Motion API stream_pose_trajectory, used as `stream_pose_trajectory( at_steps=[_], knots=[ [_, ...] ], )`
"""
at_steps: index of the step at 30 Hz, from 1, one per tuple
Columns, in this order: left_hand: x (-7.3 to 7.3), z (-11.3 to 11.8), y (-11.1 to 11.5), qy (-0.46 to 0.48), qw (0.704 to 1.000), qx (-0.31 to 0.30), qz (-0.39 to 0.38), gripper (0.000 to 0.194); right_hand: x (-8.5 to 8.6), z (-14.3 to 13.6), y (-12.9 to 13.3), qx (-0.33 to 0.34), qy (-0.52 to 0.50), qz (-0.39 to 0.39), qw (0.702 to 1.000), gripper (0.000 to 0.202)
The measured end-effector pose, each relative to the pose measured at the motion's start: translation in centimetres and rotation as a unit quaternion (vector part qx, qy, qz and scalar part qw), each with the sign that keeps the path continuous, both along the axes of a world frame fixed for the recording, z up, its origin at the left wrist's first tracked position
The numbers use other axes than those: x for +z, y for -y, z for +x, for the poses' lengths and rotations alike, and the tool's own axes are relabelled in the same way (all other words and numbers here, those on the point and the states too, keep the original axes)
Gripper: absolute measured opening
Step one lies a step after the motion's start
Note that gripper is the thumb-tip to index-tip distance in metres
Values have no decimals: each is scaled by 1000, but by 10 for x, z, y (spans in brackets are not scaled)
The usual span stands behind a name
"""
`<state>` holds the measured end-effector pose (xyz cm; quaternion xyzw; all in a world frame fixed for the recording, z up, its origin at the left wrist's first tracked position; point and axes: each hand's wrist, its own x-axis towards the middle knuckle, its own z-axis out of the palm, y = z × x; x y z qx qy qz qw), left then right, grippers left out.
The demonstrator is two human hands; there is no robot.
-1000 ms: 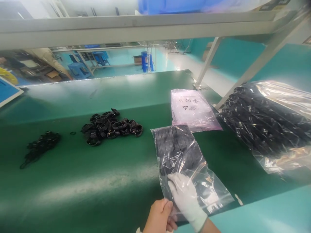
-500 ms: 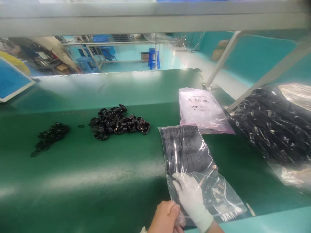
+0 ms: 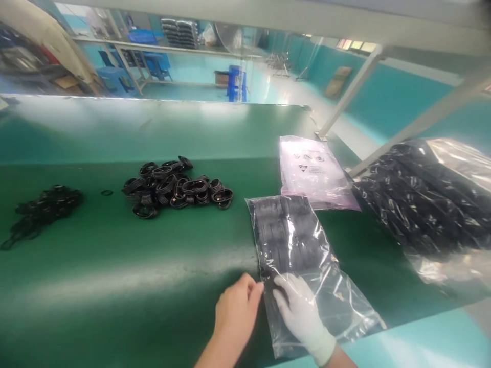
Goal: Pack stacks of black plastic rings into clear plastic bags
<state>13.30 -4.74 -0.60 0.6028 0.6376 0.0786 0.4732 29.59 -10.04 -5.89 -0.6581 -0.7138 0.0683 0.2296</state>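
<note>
Left hand [image 3: 238,312], bare, fingers curled, thumb and forefinger tips right at the clear bag's edge — whether they pinch the film, I cannot tell. Half a second ago they gripped its lower corner; now they're higher up the side, and that corner lies loose at seven o'clock.

Right hand [image 3: 303,312], white-gloved, fingers extended and thumb apart, rests over the clear bag [image 3: 293,235] as before, clenching nothing. Rows of dark coils fill the bag's far half, on the green tabletop [image 3: 146,286].

From the bag, the pink bag [image 3: 316,171] sits just beyond at twelve, the big bag of black items [image 3: 429,194] at two, the cable pile [image 3: 176,186] at ten — then a small ring [image 3: 106,192] and a darker heap [image 3: 49,207] past it, between nine and ten.
</note>
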Motion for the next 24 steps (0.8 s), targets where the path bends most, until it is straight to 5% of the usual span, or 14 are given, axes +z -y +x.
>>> stream_pose_trajectory(
  at_steps=[6, 15, 19, 24],
  knots=[
    [-7, 27, -60, 39, 998, 45, 28, 27, 3, -2, -3, 15, 8, -5, 1000, 44],
    [-9, 42, -56, 93, 987, 127, -43, 19, 3, -3, -2, 7, 20, -25, 999, 51],
    [-10, 46, -55, 66, 987, 142, -41, 20, 6, 3, -4, 55, 56, -9, 997, 53],
    [-7, 52, -54, -12, 991, 133, 9, 18, 4, -2, -3, 17, 84, 19, 996, 50]
  ],
)
